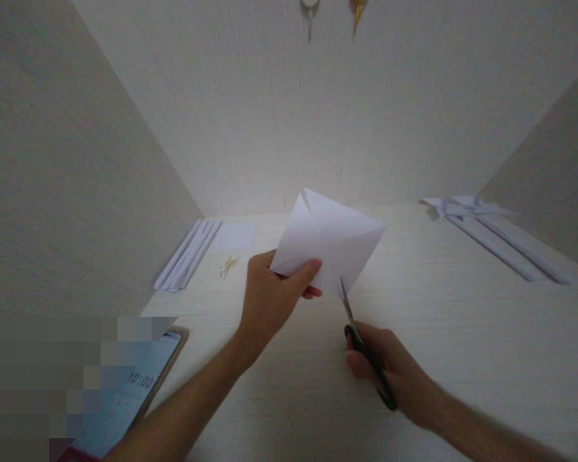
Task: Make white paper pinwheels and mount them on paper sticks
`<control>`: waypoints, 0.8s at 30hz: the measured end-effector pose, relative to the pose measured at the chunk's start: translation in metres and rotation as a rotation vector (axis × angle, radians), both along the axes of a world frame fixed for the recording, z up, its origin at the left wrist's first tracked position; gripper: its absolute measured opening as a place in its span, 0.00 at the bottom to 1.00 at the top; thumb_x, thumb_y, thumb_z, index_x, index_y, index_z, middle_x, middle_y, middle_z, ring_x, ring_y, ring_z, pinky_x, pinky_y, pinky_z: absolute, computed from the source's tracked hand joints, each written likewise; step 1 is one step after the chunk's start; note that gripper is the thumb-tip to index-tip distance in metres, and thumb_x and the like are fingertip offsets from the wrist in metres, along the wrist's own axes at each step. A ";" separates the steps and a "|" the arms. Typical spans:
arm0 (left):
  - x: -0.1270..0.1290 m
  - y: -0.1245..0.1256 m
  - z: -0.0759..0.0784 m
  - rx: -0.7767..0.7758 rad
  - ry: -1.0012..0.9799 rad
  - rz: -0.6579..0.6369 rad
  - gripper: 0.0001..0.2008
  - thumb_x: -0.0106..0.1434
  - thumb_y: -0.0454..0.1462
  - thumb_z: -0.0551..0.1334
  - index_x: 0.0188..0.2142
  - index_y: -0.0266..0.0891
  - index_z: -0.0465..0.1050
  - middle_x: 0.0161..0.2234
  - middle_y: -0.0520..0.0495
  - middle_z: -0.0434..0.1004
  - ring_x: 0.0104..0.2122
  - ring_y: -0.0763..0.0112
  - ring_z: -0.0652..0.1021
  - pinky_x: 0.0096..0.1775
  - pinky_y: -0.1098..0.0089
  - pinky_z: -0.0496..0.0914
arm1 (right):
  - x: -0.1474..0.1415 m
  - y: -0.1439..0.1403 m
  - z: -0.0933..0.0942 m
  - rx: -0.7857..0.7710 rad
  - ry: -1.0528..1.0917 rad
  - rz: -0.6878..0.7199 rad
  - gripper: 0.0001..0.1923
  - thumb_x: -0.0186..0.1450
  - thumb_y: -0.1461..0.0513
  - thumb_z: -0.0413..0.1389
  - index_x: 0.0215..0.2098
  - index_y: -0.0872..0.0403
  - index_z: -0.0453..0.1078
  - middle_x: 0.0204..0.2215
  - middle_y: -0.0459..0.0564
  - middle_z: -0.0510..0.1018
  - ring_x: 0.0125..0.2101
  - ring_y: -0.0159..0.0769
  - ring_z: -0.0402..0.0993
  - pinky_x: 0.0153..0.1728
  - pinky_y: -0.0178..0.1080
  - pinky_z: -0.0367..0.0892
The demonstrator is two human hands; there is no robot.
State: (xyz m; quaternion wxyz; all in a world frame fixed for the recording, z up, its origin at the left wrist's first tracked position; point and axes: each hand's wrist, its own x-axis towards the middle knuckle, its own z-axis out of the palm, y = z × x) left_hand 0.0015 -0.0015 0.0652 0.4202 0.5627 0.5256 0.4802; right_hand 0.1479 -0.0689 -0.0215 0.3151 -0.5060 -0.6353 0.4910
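My left hand (274, 292) grips a white sheet of paper (340, 234) by its lower left part, thumb on top and fingers beneath. The paper is tilted above the table, roughly square, with crease lines and a slit at its top corner. In my right hand (390, 362) is a pair of scissors (366, 356) with black handles, pointing up and to the left. Its blades meet the paper's lower corner; whether they are fully closed is hard to make out.
Rolled white paper sticks (187, 256) lie at left, beside a flat white sheet (234, 235) and several cotton swabs (229, 265). Paper pinwheels on sticks (501, 237) rest at far right. A phone (139, 378), partly blurred out, lies at lower left. Walls enclose the table.
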 end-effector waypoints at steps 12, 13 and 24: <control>0.001 0.000 0.001 0.001 -0.034 0.008 0.08 0.45 0.35 0.64 0.18 0.32 0.68 0.13 0.53 0.70 0.12 0.75 0.72 0.13 0.80 0.65 | 0.000 0.000 0.000 0.011 -0.005 -0.004 0.22 0.56 0.44 0.46 0.21 0.54 0.55 0.18 0.42 0.57 0.20 0.28 0.51 0.20 0.33 0.49; 0.001 0.000 0.001 0.002 -0.035 0.008 0.08 0.45 0.35 0.64 0.18 0.32 0.68 0.13 0.53 0.70 0.12 0.75 0.72 0.13 0.81 0.65 | 0.000 0.000 0.000 0.010 -0.004 -0.004 0.22 0.56 0.44 0.46 0.21 0.54 0.55 0.18 0.42 0.57 0.20 0.28 0.51 0.20 0.33 0.49; 0.000 0.000 0.000 0.003 -0.037 -0.008 0.08 0.45 0.35 0.64 0.18 0.32 0.68 0.13 0.53 0.70 0.12 0.75 0.72 0.13 0.81 0.65 | -0.001 0.000 0.002 -0.009 -0.008 -0.010 0.22 0.56 0.44 0.46 0.21 0.54 0.54 0.17 0.42 0.56 0.20 0.28 0.50 0.19 0.33 0.49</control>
